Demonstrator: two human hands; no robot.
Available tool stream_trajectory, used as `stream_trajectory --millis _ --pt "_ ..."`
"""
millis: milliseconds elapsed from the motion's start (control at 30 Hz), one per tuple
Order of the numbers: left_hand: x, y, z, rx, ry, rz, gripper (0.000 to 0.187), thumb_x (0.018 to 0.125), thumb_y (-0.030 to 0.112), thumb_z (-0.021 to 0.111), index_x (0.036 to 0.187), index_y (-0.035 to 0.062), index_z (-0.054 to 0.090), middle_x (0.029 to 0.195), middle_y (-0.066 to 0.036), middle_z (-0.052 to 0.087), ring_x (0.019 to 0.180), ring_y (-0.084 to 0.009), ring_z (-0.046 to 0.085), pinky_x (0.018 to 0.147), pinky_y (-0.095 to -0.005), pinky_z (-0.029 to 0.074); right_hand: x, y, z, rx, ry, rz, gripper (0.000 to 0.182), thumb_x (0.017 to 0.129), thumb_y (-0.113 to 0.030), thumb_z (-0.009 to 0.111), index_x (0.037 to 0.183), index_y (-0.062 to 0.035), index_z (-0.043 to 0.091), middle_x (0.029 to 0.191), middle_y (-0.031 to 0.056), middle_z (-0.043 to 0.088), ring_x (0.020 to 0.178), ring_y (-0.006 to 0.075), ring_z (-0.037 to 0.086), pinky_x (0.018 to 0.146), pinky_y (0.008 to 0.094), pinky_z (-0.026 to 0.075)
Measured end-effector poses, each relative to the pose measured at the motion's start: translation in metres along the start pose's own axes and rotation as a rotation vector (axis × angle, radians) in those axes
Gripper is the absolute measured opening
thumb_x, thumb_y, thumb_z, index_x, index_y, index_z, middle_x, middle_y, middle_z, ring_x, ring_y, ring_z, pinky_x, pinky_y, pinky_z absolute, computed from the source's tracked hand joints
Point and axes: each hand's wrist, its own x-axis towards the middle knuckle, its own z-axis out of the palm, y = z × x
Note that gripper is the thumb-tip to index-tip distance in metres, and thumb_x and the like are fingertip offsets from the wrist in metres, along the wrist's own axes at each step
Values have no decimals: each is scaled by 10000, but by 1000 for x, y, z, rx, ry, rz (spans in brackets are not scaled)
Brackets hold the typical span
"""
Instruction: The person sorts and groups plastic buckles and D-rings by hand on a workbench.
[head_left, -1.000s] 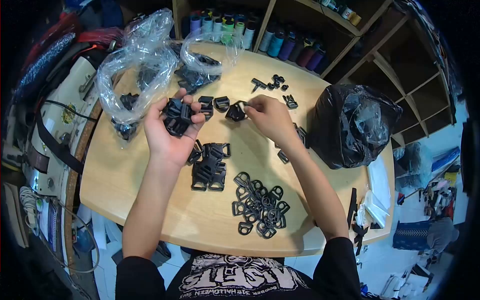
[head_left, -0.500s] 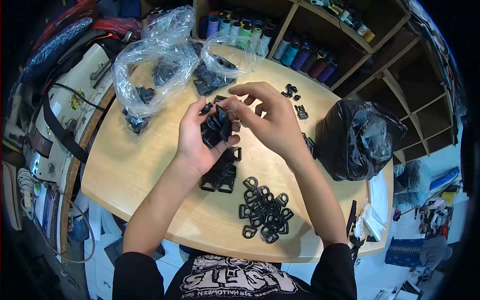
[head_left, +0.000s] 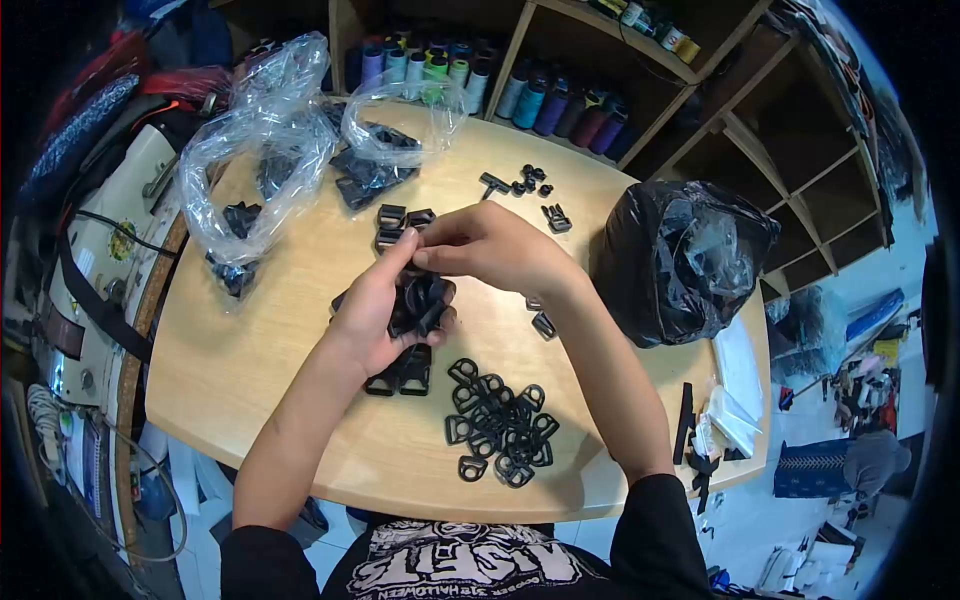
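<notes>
The left hand [head_left: 368, 312] cups black buckles [head_left: 424, 303], probably light and stiff (best taken by the edges); whether the right hand [head_left: 500, 245] grasps one cannot be told.

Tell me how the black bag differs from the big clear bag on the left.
The black bag has dark sides, while the clear bag lets dark pieces show through. The black bag looks bulky and rounded; the clear bag looks slack, its plastic bunched into a ring. Both are crinkled plastic and rest on the table.
</notes>
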Motion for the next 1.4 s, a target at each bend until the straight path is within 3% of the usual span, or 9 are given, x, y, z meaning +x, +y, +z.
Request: stream_trajectory --millis 167,333,400,533,633,700,767,900,1400 --pt "1 0 -1 15 -9 -35 543 970 488 363 1072 -7 561 725 -48 584 594 -189 591 458 -277 409 -6 28 -17 606 108 253 302 888 -180 622 1084 49 621 955 107 662 836 152 629 793 290 503" --pt "-1 9 -5 -114 -106 25 467 970 389 393 1128 -23 544 739 -48 575 619 -186 582 474 -275 420 0 73 -47 671 337 212 257 903 -161 602 1053 49 611 918 74 650 785 127 616 708 259 512" --pt "-1 10 -8 -139 -24 76 432 965 348 402 1136 -23 543 741 -43 568 639 -179 575 486 -274 429 -3 76 -41 147 550 243 235 877 -165 621 1020 20 638 900 102 666 747 164 638 679 286 521" --pt "-3 22 -13 -185 22 170 418 961 329 411 1144 -23 542 751 -33 554 659 -165 560 490 -267 435 -28 66 -22 -429 319 133 325 787 -267 704 1020 -43 673 958 187 662 776 271 669 726 351 520" --pt "-6 26 -10 -168 26 195 414 960 324 414 1142 -26 541 755 -34 554 662 -165 558 484 -264 432 -32 64 1 -550 346 25 356 782 -251 706 1063 -36 666 905 153 657 765 242 652 709 334 511" --pt "-7 24 -10 -159 18 196 415 961 324 415 1143 -27 539 754 -32 552 660 -166 557 482 -264 431 -29 60 6 -537 276 90 285 774 -192 689 1006 -27 674 908 214 621 843 377 622 785 408 499" --pt "-6 24 -11 -179 29 204 413 961 324 415 1145 -25 538 755 -31 552 659 -166 555 482 -265 430 -28 73 8 -581 378 62 250 778 -139 661 982 6 657 878 235 623 832 385 621 790 425 498" --pt "-8 26 -10 -174 -4 217 411 961 323 411 1147 -21 539 756 -34 556 663 -167 552 495 -270 430 -5 92 -21 -604 636 64 239 732 -98 650 929 37 643 855 231 664 796 344 656 751 383 514" --pt "-6 23 -10 -178 -7 214 413 961 322 398 1113 -22 570 756 -35 570 664 -169 572 510 -276 430 23 97 -35 -846 698 28 268 766 -34 563 1028 -7 617 976 196 595 839 361 627 719 437 516"
